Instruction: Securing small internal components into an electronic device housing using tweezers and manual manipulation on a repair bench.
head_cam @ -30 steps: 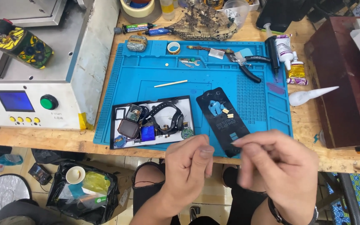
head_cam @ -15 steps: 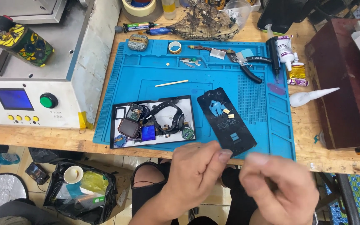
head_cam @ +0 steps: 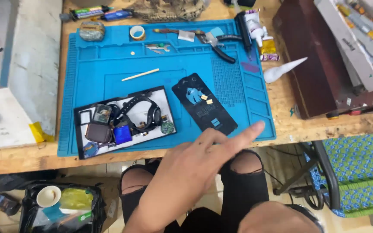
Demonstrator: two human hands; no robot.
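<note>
1. head view looked down on a blue mat (head_cam: pixel 109 64) lying on a wooden bench (head_cam: pixel 307 125), with a person's knees below its edge.
2. the left hand (head_cam: pixel 195 168) reached up from below, its fingers spread apart and one fingertip stretched toward the mat's lower right corner; it held nothing and touched nothing that could be made out.
3. the right hand (head_cam: pixel 277 218) showed only as a blurred patch at the bottom edge; whether it was apart or closed on something, i cannot tell.
4. the back cover (head_cam: pixel 203 108), a dark slim plate, lay flat and angled on the mat just beyond the pointing finger, with two small gold parts (head_cam: pixel 207 99) resting on it.
5. left of it sat a black-rimmed tray (head_cam: pixel 124 121) filled with loose pieces: a strap, a brown block, a blue chip, a round part.
6. by my judgement the work was midway: the device lay opened and its parts sorted, and nothing was reassembled.
7. pliers (head_cam: pixel 219 45), a tape roll (head_cam: pixel 137 32) and a thin stick (head_cam: pixel 140 74) lay untouched farther up the mat.
</note>
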